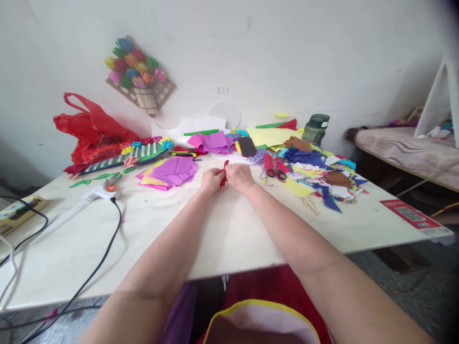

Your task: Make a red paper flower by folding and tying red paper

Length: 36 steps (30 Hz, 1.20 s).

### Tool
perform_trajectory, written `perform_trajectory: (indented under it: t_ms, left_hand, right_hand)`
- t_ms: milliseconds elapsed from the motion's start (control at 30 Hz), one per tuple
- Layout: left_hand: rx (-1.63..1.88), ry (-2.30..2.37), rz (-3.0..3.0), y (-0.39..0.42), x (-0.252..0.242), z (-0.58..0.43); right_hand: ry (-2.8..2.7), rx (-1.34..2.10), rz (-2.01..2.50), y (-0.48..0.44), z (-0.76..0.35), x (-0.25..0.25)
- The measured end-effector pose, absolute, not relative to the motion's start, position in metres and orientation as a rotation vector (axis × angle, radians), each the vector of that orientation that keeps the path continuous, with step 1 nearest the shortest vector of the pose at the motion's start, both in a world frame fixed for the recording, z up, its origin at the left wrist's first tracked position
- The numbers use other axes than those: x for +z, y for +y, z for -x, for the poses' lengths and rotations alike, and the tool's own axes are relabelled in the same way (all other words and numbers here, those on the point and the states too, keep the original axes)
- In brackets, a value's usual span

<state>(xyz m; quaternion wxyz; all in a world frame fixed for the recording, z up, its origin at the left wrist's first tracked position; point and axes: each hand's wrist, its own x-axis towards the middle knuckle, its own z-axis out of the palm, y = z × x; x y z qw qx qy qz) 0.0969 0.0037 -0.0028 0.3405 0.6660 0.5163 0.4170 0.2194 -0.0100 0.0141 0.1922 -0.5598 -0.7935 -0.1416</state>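
Observation:
A small piece of folded red paper point(223, 181) is pinched between my two hands above the middle of the table. My left hand point(212, 180) grips its left side with closed fingers. From the other side, my right hand point(238, 177) holds it with curled fingers, and part of the paper is hidden behind them. Left of my hands lies a stack of purple and yellow paper sheets point(172, 171). A pair of scissors point(275, 168) rests on red paper to the right. Behind my hands are more purple sheets point(213, 142) and a black phone point(247, 146).
A hot glue gun point(104, 189) with a black cord lies at the left, near a power strip point(23, 215). Behind it stands a red plastic bag point(96, 129). Paper scraps point(324, 177) crowd the right side, with a green bottle point(315, 128) behind. The white table point(150, 239) ends close before me.

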Motion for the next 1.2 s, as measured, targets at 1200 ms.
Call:
perform_trajectory:
  t_ms: [1200]
  left_hand:
    - [0.882,1.649,-2.162,0.003,0.000,-0.097]
  right_hand:
    - [-2.265,-0.358,1.660,-0.014,-0.226,0.021]
